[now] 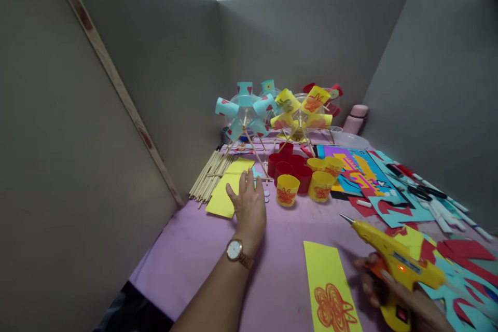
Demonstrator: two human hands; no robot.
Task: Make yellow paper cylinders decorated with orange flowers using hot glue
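My left hand [249,205] reaches forward, fingers spread, over the right edge of a plain yellow paper sheet [221,198]; I cannot tell whether it touches it. A watch [234,250] is on that wrist. My right hand [383,282] grips a yellow hot glue gun [400,257], its nozzle pointing left and a red light glowing on its side. Below the nozzle lies a yellow paper strip [327,270] with an orange butterfly drawing. Beyond my hands stand yellow paper cups [288,190] with orange drawings, beside red paper cups [284,168].
Wooden sticks [210,176] lie at the left. Paper-cup wheels on stick frames, one blue [245,106] and one yellow [301,109], stand behind. Scissors [424,192], markers and paper scraps [439,264] cover the right side. A pink bottle [355,118] stands at the back; grey walls enclose the table.
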